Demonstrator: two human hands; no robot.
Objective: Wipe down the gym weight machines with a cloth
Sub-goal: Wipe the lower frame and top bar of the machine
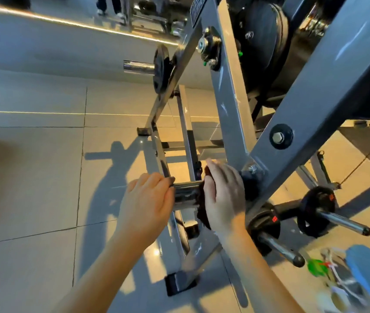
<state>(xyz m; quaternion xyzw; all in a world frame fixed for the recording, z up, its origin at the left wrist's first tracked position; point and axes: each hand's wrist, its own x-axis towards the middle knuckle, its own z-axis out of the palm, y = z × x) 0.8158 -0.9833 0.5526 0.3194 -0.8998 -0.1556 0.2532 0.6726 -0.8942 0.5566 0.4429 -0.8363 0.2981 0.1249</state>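
the right hand (223, 195) curled its fingers round the dark cloth (202, 213) on the chrome peg (185, 195), six o'clock of centre; at its nine o'clock the left hand (148, 199) gripped the peg's end with curled fingers.

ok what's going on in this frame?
A person is cleaning a plate-loaded weight machine. The right hand grips a dark cloth wrapped around a chrome weight peg, close to the grey frame. The left hand holds the peg's free end. Small plates sit on lower pegs nearby.
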